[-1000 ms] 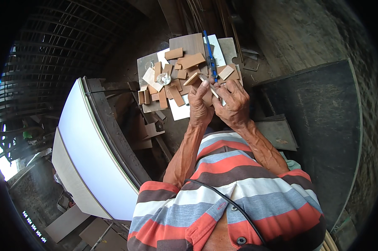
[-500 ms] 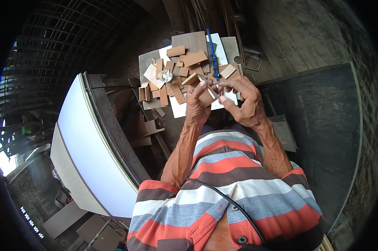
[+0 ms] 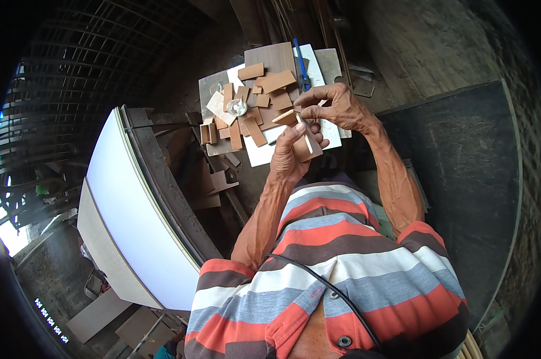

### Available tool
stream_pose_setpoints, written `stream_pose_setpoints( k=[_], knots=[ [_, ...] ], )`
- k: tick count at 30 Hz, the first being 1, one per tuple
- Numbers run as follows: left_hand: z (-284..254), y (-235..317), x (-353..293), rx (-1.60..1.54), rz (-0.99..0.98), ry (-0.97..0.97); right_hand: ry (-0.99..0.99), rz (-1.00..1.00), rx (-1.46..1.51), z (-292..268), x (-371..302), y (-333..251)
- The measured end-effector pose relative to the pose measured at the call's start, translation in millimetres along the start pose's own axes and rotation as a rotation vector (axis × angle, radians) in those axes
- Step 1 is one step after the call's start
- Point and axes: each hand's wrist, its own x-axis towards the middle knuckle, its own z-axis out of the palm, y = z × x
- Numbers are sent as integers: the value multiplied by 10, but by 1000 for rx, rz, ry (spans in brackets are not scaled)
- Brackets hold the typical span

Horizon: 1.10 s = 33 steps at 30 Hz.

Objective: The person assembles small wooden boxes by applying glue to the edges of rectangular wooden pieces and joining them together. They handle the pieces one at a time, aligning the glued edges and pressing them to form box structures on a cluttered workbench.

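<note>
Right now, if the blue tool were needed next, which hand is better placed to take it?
Probably the right: the right hand is nearer the blue tool, while the left hand is occupied, gripping a small wooden piece. Whether the right holds anything is unclear.

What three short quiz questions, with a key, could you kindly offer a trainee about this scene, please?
1. Which hand grips the near part of the small wooden assembly?
2. True or false: the clear container lies to the left of the blue tool.
3. The large panel at the left is mostly: a) white; b) red; c) black.

Key: 1. The left hand. 2. True. 3. a.
</note>
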Motion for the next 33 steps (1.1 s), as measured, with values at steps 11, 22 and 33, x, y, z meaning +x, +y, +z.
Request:
stream_pose_setpoints(
  k=[11,22,33],
  knots=[
    [-16,-20,2,34,-39,-37,31,-14,17,-26,-59,28],
    [7,11,-20,41,-64,-15,-23,7,-34,-118,-70,75],
    [-99,-27,-6,66,4,77,99,58,105,57,-193,232]
  ],
)
